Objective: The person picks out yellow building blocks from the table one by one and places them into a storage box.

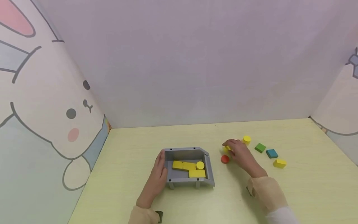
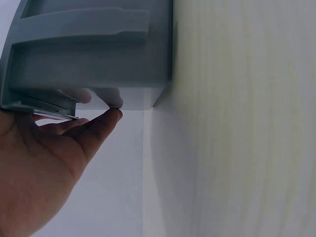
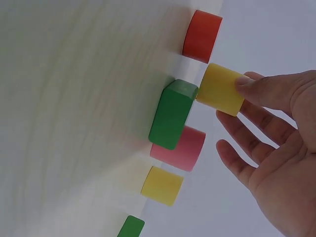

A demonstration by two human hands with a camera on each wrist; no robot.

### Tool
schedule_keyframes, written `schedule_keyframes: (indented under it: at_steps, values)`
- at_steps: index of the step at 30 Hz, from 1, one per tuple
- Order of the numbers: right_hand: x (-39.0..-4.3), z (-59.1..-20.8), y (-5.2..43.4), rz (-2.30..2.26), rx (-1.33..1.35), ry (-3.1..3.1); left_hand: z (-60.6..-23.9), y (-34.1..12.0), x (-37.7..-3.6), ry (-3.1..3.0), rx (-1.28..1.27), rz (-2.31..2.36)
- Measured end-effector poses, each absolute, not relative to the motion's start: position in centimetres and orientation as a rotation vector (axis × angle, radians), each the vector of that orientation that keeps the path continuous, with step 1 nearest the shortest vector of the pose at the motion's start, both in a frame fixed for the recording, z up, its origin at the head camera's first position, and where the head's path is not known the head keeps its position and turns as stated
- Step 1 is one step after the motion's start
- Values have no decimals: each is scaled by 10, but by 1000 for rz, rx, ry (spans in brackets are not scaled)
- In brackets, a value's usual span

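Yellow block is sitting loosely in my right hand's fingertip pinch and may slip, while my flat left hand is bracing the grey tray.

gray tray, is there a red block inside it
No, the gray tray holds only yellow blocks; the red block lies on the table beside it, near the right hand.

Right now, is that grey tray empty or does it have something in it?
Not empty. The grey tray holds three yellow blocks; the left hand rests against its side.
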State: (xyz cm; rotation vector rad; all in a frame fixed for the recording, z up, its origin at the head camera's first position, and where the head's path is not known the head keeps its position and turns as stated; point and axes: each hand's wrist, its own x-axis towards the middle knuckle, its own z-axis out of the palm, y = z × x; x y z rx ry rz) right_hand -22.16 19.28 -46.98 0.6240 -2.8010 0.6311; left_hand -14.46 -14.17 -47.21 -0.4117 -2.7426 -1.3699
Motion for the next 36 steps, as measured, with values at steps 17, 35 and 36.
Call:
schedule_keyframes:
  at_steps: [17, 35, 36]
  values:
    - [-208, -465, 182, 598, 675, -2719, -474, -142, -145, -2749, -397, -1363]
    - [-193, -460, 171, 601, 721, -2688, -473, -142, -144, -2755, -401, -1347]
    - [-192, -460, 170, 594, 730, -2680, -473, -142, -144, -2756, -400, -1345]
